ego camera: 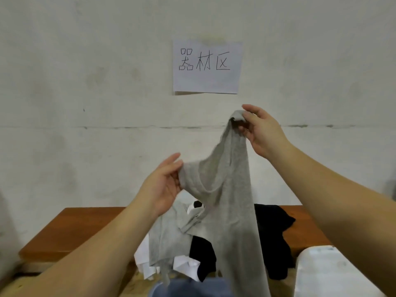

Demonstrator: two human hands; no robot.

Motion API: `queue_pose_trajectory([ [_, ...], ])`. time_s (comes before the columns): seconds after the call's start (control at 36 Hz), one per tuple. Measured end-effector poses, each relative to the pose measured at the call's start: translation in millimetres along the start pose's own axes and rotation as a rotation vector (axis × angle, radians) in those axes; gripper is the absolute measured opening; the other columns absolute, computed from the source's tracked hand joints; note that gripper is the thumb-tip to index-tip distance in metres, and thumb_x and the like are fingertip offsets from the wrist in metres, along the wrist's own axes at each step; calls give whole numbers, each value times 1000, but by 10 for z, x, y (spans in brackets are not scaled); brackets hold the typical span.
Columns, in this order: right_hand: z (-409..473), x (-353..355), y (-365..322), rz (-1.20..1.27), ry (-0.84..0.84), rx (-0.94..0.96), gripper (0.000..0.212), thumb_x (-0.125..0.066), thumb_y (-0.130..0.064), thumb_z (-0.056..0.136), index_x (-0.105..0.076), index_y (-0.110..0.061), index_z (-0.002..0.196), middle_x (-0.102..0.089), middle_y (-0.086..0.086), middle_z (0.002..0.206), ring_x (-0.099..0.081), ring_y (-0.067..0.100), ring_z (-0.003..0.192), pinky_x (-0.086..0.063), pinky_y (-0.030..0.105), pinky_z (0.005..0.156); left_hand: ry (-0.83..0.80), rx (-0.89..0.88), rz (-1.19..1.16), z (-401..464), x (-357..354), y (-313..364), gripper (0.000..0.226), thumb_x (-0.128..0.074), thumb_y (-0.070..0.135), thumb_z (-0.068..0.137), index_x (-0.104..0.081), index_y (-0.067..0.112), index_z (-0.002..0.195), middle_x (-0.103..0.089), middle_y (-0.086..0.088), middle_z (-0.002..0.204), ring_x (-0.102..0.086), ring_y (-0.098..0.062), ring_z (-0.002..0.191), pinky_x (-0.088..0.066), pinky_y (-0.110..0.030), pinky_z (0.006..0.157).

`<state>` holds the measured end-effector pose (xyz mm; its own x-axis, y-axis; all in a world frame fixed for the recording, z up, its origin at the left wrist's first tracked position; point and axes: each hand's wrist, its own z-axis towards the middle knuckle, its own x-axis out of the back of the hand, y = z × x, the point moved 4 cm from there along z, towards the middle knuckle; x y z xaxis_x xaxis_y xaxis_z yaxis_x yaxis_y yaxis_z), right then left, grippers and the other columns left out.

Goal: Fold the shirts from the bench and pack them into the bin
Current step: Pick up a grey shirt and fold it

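**Grey shirt lifted above the counter, held at two points**

The right hand [260, 133] is raised in front of the wall and pinches the top of a grey shirt [227, 189] between thumb and curled fingers; its grip is closed tight on a bunched bit of cloth. The left hand [164, 185], lower and to the left, holds a second point of the same shirt: the thumb and fingers gather the cloth at its left edge, palm turned toward the camera, the grip closed on the fabric. Between the two hands the shirt sags in a slope, and from the right hand it hangs down in a long fold that reaches the bottom of the view, in front of the counter.

Below it, on the reddish-brown wooden counter [85, 228], lies a loose pile of shirts [169, 243]: grey and white ones to the left, black ones [272, 232] in the middle and to the right, all crumpled and overlapping. A white bin [327, 273] stands at the lower right, just in front of the counter's right end. Blue cloth [192, 288] shows at the bottom edge, under the pile.

On the pale wall [85, 82] behind, a sheet of paper [206, 67] with three handwritten characters is fixed above the hands.
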<state>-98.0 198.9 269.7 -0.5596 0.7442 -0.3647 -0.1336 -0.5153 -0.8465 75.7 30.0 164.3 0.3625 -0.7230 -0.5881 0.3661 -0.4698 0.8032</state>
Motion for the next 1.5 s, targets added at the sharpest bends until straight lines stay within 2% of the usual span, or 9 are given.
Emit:
queue_pose_trajectory([
  [0.22,-38,316,-47,-11,67,-44,15,-58,-21,99,-64,-19,112,-74,-6,93,-71,12,89,-48,21,63,-14,-266,312,149,-324,694,36,-61,5,91,-59,17,125,-71,2,93,-61,-9,72,-49,-24,73],
  [0.31,-49,367,-92,-9,42,-51,16,-58,-21,99,-63,-18,114,-74,-4,98,-71,12,91,-48,22,67,25,-352,537,190,-434,861,28,-65,7,89,-64,16,116,-72,5,96,-65,-3,72,-48,-20,62],
  [0.53,-78,444,-144,-207,-216,-67,46,-51,12,91,-56,-24,119,-69,-9,105,-65,2,93,-47,21,75,115,-367,620,263,-526,1130,11,-65,3,89,-67,13,91,-68,0,78,-63,-12,62,-49,-20,52],
  [0.67,-58,536,-166,-539,-66,-1,6,-61,-16,93,-65,-20,94,-65,-6,88,-56,13,86,-41,26,68,169,-297,690,305,-480,1151,10,-64,6,90,-66,15,86,-63,-2,75,-58,-11,54,-48,-21,52],
  [0.78,-57,546,-199,-699,-21,34,26,-64,-39,92,-69,-14,95,-63,-6,88,-49,13,79,-37,30,72,199,-298,849,317,-432,1175,4,-67,13,90,-67,18,90,-60,2,79,-51,-14,66,-40,-25,62],
  [0.89,-42,465,-352,-591,20,157,28,-62,-34,94,-66,-6,98,-63,-1,92,-55,13,86,-44,33,77,273,-430,852,340,-435,1390,12,-59,16,95,-58,23,85,-57,4,83,-51,-13,75,-40,-25,69],
  [1.03,-56,276,-359,-594,-58,189,15,-61,-32,95,-68,-21,89,-66,-3,87,-59,14,82,-48,34,74,122,-345,670,353,-517,1364,14,-51,12,100,-51,18,87,-56,-2,83,-54,-18,73,-50,-35,73],
  [1.25,-172,34,-230,-675,-124,181,15,-60,-26,93,-64,-21,80,-59,-4,77,-52,12,73,-43,30,67,-4,-306,571,358,-599,1117,15,-53,8,98,-67,13,102,-67,1,87,-60,-14,78,-48,-30,73],
  [1.5,-247,-255,-94,-680,-172,128,16,-64,-27,91,-65,-21,77,-59,-13,70,-49,3,62,-38,19,61,-247,-253,553,287,-817,781,18,-51,7,98,-66,16,95,-66,4,92,-60,-8,82,-43,-25,75],
])
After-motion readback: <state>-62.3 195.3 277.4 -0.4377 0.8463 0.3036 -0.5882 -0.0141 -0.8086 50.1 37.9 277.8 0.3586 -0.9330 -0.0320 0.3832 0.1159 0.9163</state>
